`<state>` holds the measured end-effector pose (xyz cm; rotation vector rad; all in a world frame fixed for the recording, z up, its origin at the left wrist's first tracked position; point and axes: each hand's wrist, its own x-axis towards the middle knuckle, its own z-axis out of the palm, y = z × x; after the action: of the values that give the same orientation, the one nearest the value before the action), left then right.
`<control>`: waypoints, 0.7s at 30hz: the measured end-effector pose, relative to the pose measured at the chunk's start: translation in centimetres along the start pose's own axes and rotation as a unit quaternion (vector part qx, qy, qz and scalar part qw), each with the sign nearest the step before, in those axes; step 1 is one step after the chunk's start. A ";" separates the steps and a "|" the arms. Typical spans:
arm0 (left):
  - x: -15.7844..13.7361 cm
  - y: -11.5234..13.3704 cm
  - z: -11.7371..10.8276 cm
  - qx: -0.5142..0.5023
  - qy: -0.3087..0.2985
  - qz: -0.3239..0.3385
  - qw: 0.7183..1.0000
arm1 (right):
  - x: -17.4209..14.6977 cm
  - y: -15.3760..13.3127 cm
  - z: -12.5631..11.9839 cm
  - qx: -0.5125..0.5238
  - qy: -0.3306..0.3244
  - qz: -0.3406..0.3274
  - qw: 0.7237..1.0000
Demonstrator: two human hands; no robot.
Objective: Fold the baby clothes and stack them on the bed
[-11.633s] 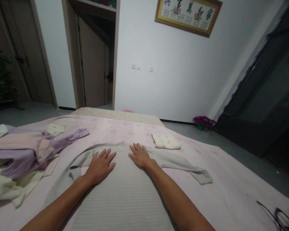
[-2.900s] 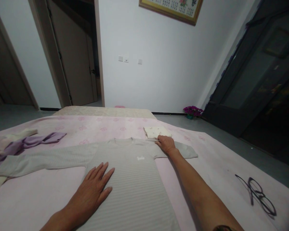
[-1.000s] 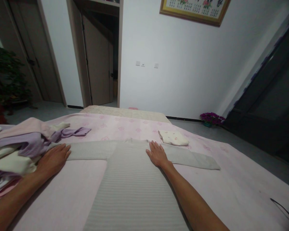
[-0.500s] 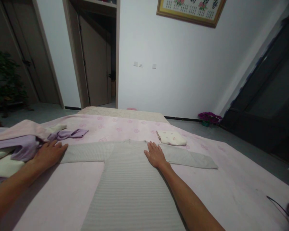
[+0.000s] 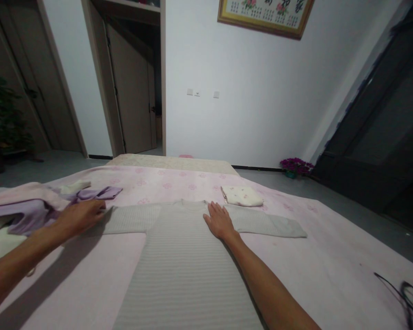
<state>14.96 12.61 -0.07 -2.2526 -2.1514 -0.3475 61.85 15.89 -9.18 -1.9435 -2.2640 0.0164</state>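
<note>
Striped shirt (image 5: 189, 275) lies flat on the pink sheet (image 5: 330, 284), its body to the right of the left hand (image 5: 80, 217) and underneath the right hand (image 5: 220, 221), which is the nearer to the collar. From there its long axis runs back toward the wearer; both sleeves stretch out sideways. The left sleeve (image 5: 132, 220) leads straight rightward from the left hand to the shoulder, and that hand covers its cuff end. The left fingers are bent there, but whether they pinch the cloth I cannot tell. The right hand is spread palm down near the shoulder, gripping nothing. Most in the way is the clothes pile (image 5: 27, 206), crowding the left hand on its far and outer sides. A folded cream cloth (image 5: 244, 197) sits just beyond the right hand; black glasses (image 5: 406, 300) lie well to its right.
</note>
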 end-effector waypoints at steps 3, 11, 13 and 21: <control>-0.8 4.1 0.2 -0.081 -0.059 0.035 0.994 | -0.4 -0.5 -0.8 -0.002 0.010 0.006 1.000; -5.5 15.0 6.0 -0.606 -0.186 -0.105 0.766 | -4.8 -8.6 -2.8 0.316 0.004 -0.061 0.947; -6.1 16.1 6.6 -0.660 -0.184 -0.131 0.716 | -6.3 -11.4 -2.7 0.431 -0.085 -0.060 0.897; -9.2 14.6 4.5 -0.574 -0.158 -0.090 0.798 | -7.4 -14.9 -1.8 0.451 -0.031 0.007 0.892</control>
<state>29.79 3.42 -3.83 -2.6643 -2.7544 -1.8488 48.48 6.05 -6.55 -1.4290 -1.7455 0.9538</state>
